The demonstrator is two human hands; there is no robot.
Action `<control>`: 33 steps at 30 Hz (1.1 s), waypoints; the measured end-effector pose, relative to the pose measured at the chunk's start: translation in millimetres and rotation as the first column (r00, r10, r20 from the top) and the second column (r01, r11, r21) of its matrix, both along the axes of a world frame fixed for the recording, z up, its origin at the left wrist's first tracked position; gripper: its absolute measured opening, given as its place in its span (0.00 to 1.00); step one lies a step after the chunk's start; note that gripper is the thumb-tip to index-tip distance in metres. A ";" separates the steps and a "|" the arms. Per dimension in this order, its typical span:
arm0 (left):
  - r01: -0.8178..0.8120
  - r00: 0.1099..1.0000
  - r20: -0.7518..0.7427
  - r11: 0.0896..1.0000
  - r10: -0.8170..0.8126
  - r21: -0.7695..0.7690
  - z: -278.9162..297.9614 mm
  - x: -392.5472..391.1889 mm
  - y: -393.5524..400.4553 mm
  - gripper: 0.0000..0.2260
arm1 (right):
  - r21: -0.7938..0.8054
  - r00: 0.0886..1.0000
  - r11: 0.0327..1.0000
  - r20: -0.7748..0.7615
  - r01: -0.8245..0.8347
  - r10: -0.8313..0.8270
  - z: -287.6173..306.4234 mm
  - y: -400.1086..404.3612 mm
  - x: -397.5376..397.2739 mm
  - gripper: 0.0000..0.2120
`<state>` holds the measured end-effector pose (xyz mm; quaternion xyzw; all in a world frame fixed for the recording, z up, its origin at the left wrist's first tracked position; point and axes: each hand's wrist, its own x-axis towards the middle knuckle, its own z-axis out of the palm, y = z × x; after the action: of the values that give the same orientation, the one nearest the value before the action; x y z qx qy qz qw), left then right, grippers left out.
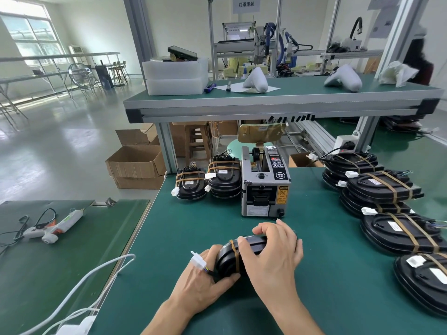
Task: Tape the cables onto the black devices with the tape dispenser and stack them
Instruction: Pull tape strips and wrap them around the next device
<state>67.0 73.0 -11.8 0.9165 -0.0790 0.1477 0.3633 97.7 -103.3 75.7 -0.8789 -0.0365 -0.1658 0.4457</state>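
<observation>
At the green surface [314,274] I held one black device [251,245] on its edge between both hands, just in front of the tape dispenser [264,184]. My left hand [208,279] gripped the device's near end, thumb curled under the rim, with the white connector [198,260] of its cable sticking up over my fingers. My right hand [271,252] lay over the top of the device, fingers curled down across its far side and closed on it. A strip of brown tape [235,252] ran around the body of the device between my two hands.

The tape dispenser, a grey box with a black control panel and a yellow caution label, stood upright toward the back of the surface. Just to its left stood two stacks of taped devices [208,180], their white connectors hanging off the front. Along the right edge a row of taped devices [384,189] lay flat, some stacked two high, each crossed by brown tape bands.

On a separate green surface to my left lay a white glue gun [53,226] with its black cord. Cardboard boxes [135,163] sat on the floor behind the bench. On the upper shelf [278,97] lay white foam blocks [175,76] and white moulded parts [256,77].
</observation>
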 end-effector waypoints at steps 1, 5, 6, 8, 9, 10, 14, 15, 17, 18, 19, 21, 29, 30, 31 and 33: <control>0.000 1.000 -0.001 1.000 0.000 0.000 0.4 -0.3 0.0 0.19 | 0.006 1.000 1.000 -0.001 -0.006 0.006 -0.1 -0.8 -0.2 0.14; -0.004 1.000 0.000 1.000 0.004 0.009 2.4 -1.5 -0.2 0.19 | -0.006 0.999 1.000 -0.041 -0.021 0.021 3.1 -6.8 -0.1 0.09; -0.003 1.000 0.002 1.000 0.003 0.011 3.0 -1.5 -0.3 0.19 | -0.018 0.999 1.000 -0.049 -0.017 0.016 5.2 -8.9 0.8 0.09; 0.000 1.000 0.005 1.000 0.000 0.014 3.5 -1.3 -0.1 0.19 | -0.025 0.998 1.000 -0.070 0.006 -0.008 11.5 -14.4 5.5 0.08; 0.001 1.000 0.006 1.000 -0.001 0.018 3.5 -1.3 0.2 0.19 | -0.025 0.997 0.999 -0.075 0.025 -0.027 15.4 -18.2 10.6 0.08; 0.000 1.000 0.007 1.000 0.000 0.022 3.6 -1.2 0.4 0.19 | -0.020 0.997 0.999 -0.066 0.042 -0.044 20.5 -22.6 17.1 0.08; -0.001 1.000 0.008 1.000 0.001 0.021 3.4 -1.0 0.3 0.19 | 0.135 0.996 0.990 -0.084 -0.030 0.042 50.1 -41.4 56.5 0.02; -0.003 1.000 0.009 1.000 0.003 0.018 3.8 -1.1 -0.1 0.19 | 0.194 0.986 0.979 -0.144 -0.059 0.088 57.2 -43.2 69.3 0.05; -0.009 1.000 0.010 1.000 0.009 0.017 4.6 -1.2 -0.2 0.19 | 0.256 0.935 0.964 -0.316 -0.078 0.160 65.9 -41.1 96.4 0.07; -0.012 1.000 0.011 1.000 0.012 0.021 4.3 -1.5 -0.2 0.20 | 0.290 0.896 0.955 -0.404 -0.064 0.183 67.9 -38.4 108.2 0.08; -0.013 1.000 0.012 1.000 0.013 0.026 4.2 -1.9 -0.1 0.20 | 0.331 0.855 0.943 -0.481 -0.028 0.194 69.3 -35.0 117.2 0.07; -0.008 1.000 0.012 1.000 0.008 0.029 3.8 -2.6 0.0 0.20 | 0.404 0.788 0.913 -0.580 0.057 0.207 67.8 -28.8 127.5 0.04; -0.008 1.000 0.003 1.000 0.007 0.026 1.9 -1.5 0.8 0.20 | 0.523 0.755 0.813 -0.633 0.256 0.170 52.9 -11.5 142.7 0.12; -0.009 1.000 0.003 1.000 0.009 0.024 1.6 -1.5 0.7 0.20 | 0.532 0.747 0.798 -0.644 0.283 0.164 50.9 -9.7 144.8 0.12; -0.009 1.000 0.004 1.000 0.009 0.023 1.5 -1.3 0.9 0.20 | 0.545 0.743 0.780 -0.650 0.307 0.162 49.5 -7.8 146.6 0.11; -0.005 1.000 0.006 1.000 0.005 0.022 0.9 -0.7 1.4 0.20 | 0.563 0.750 0.762 -0.642 0.321 0.158 44.9 -3.0 150.6 0.08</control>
<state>66.3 74.4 -10.8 0.9202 -0.0792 0.1504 0.3526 248.2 -106.3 120.7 -0.6726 0.2222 0.1302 0.6938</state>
